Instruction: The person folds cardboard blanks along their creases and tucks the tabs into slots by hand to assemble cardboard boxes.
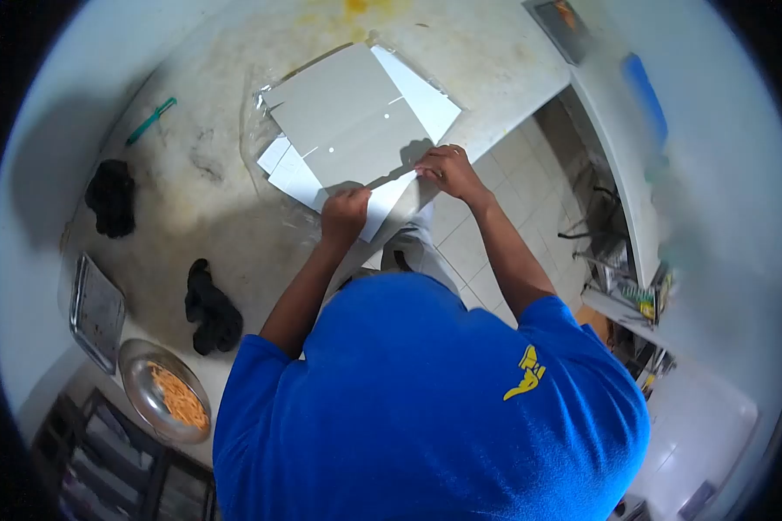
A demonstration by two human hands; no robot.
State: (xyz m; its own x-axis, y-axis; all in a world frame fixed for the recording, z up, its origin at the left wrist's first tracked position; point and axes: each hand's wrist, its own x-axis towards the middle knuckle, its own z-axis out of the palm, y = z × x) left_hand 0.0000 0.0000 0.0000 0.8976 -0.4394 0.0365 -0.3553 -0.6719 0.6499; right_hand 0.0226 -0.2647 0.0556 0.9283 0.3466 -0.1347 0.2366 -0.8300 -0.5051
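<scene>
A flat grey cardboard sheet with short slits and two small holes lies on a stack of white sheets. The stack rests on clear plastic wrap near the table's edge. My left hand is closed on the near left corner of the grey sheet, its fingertips partly hidden. At the near right corner, my right hand pinches the same sheet between thumb and fingers. White sheet corners show under and between both hands.
On the table lie a green pen-like tool and two black cloth-like bundles, one by the wall, another closer. A metal tray stands beside a steel bowl of orange strips. A shelf stands right.
</scene>
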